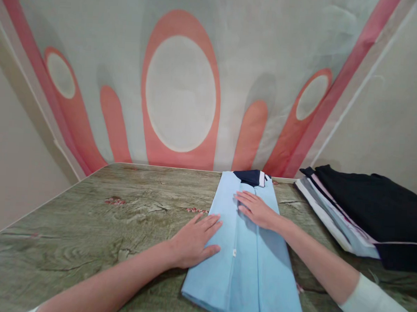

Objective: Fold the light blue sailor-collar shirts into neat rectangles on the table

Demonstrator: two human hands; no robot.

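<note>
Shirt (246, 269) lies folded, its long axis running away from the person, left of the pile (373, 206). Left hand (199, 241), spread flat, crosses its left edge; right hand (258, 210), fingers slightly spread, rests nearer the collar (251, 178).

The right sleeve (378, 307) is pale, whitish and plain, ending on the forearm; the left sleeve (31, 310) shows only a pale sliver. Both slender forearms are bare.
</note>
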